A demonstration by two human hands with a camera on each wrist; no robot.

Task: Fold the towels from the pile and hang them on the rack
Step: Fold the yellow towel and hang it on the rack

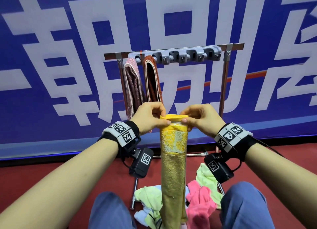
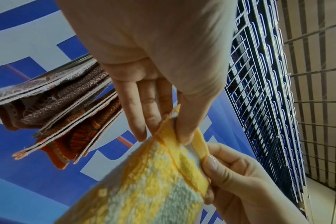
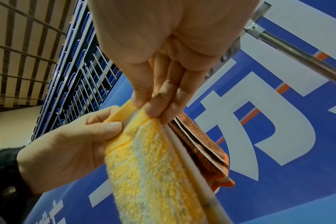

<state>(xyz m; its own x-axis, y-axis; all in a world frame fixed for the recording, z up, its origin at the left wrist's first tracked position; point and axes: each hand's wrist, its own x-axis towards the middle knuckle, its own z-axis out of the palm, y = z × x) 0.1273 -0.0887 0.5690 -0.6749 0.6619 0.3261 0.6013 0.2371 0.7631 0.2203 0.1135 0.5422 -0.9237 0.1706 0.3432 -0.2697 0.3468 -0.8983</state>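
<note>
You hold the yellow towel [image 1: 173, 153] folded into a long strip, its top hem pinched between your left hand [image 1: 148, 118] and right hand [image 1: 200, 119]. The rack [image 1: 173, 56] stands just beyond them; next, I judge, lift the hem to a free clip.

We see a yellow towel [image 1: 173, 163] folded into a long narrow strip, hanging upright in front of the rack [image 1: 173, 48], its top hem pinched at both ends. On the rack, 2 folded towels hang side by side: a pink towel [image 1: 133, 84] and a rust towel [image 1: 153, 81]. The pile [image 1: 200, 199] lies crumpled on the floor below.
</note>
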